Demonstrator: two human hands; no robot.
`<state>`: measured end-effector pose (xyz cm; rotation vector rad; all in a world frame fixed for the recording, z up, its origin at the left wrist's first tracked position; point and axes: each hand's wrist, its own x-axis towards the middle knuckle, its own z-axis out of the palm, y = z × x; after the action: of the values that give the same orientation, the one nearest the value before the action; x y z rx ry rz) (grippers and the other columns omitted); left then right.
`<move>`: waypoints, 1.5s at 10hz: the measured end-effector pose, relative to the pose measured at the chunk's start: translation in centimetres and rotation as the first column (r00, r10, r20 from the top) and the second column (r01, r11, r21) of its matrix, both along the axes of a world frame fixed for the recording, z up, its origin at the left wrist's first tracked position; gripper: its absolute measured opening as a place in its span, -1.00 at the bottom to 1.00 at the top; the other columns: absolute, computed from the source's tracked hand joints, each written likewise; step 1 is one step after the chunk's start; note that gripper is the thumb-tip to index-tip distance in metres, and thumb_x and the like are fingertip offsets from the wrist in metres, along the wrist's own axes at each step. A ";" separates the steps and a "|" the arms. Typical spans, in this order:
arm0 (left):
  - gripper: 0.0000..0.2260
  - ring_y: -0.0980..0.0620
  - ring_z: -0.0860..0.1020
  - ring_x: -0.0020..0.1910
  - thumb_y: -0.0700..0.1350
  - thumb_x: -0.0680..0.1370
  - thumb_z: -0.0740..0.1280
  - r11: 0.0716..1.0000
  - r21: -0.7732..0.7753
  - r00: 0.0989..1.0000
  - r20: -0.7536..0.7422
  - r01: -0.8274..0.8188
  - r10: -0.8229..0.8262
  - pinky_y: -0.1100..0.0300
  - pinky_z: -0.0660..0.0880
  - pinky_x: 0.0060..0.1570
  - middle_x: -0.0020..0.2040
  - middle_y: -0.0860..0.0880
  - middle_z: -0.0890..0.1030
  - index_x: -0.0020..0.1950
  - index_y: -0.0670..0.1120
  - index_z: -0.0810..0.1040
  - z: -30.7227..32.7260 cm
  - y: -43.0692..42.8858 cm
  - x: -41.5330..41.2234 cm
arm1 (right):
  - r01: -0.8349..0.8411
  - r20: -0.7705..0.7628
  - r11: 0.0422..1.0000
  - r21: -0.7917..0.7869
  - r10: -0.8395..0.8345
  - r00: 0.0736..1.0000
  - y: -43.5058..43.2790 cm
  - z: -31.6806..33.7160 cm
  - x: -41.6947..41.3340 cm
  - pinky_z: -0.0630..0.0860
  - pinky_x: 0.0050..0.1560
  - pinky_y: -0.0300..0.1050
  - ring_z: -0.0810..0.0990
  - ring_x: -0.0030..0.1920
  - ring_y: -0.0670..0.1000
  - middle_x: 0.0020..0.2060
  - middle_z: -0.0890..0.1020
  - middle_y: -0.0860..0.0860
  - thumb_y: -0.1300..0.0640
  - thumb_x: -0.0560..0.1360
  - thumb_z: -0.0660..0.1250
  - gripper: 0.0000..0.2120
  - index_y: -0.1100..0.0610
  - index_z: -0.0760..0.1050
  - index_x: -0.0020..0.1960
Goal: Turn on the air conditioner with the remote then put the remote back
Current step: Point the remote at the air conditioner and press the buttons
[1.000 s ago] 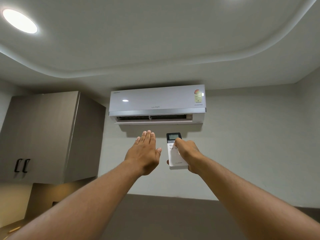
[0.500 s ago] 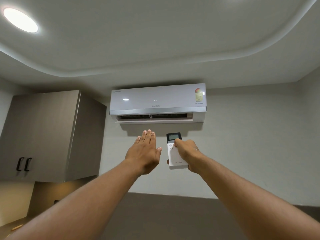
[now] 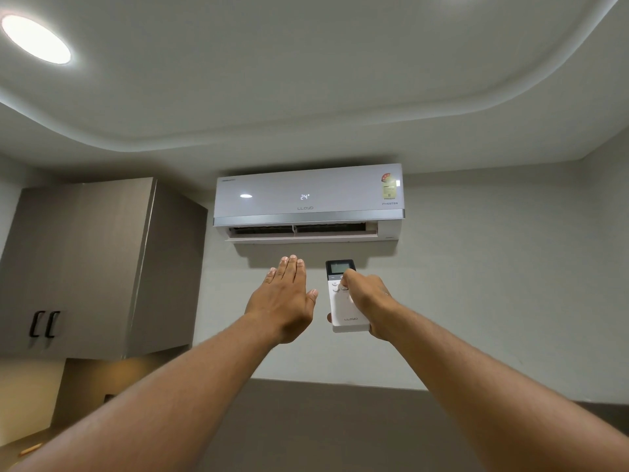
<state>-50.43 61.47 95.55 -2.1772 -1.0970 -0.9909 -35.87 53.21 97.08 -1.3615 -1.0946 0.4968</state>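
One remote (image 3: 345,298) is sitting upright in the right hand (image 3: 369,301), whose grip is wrapping around its body while the thumb is pressing near the upper buttons. At twelve o'clock from it, the air conditioner (image 3: 308,199) is showing 24 on its front, so the switching-on part is probably done. From here, a second press could be shutting the unit off again, and lowering the arm carelessly could be letting the smooth casing slip. At nine o'clock from the remote, the left hand (image 3: 284,301) is hovering flat with its grip open, fingers together, palm facing the vent. Both arms are reaching up, nearly straight.
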 end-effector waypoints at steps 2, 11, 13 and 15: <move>-0.40 -0.04 -0.17 0.55 0.14 0.64 -0.09 1.000 0.003 1.000 0.006 -0.002 0.002 0.09 -0.20 0.43 0.59 -0.10 -0.15 0.58 -0.13 -0.17 0.1 0.2 -0.1 | -0.004 0.003 1.000 -0.004 0.004 1.000 0.1 0.1 0.0 0.59 0.39 0.23 0.71 0.23 0.33 0.17 0.70 0.30 0.04 0.59 0.21 -0.86 0.09 0.45 -0.08; -0.40 -0.04 -0.17 0.55 0.14 0.65 -0.09 1.000 -0.009 1.000 0.006 -0.006 0.006 0.07 -0.18 0.45 0.59 -0.09 -0.15 0.58 -0.12 -0.17 -0.5 0.7 0.3 | 0.028 -0.012 0.999 0.016 -0.028 1.000 0.8 -0.1 0.7 0.64 0.30 0.18 0.74 0.17 0.31 0.13 0.73 0.26 -0.02 0.60 0.22 -0.82 0.08 0.48 -0.05; -0.40 -0.04 -0.17 0.55 0.14 0.65 -0.09 1.000 -0.008 1.000 0.002 -0.003 0.003 0.07 -0.17 0.45 0.59 -0.10 -0.15 0.58 -0.13 -0.17 -0.2 0.6 0.2 | 0.031 -0.022 0.999 0.020 -0.031 0.999 1.1 -0.2 0.9 0.63 0.34 0.23 0.74 0.18 0.32 0.13 0.73 0.27 -0.01 0.59 0.23 -0.81 0.10 0.51 -0.01; -0.40 -0.03 -0.17 0.55 0.14 0.64 -0.08 1.000 -0.010 1.000 0.008 -0.001 0.001 0.08 -0.18 0.45 0.59 -0.09 -0.15 0.58 -0.13 -0.17 -0.3 0.5 0.0 | 0.013 -0.031 1.000 0.018 -0.012 0.999 1.0 0.0 0.6 0.62 0.34 0.24 0.75 0.16 0.35 0.14 0.74 0.28 0.01 0.55 0.23 -0.78 0.13 0.54 0.04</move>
<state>-50.44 62.01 95.26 -2.1820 -1.1089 -0.9966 -35.27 54.25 97.03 -1.3402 -1.0623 0.4961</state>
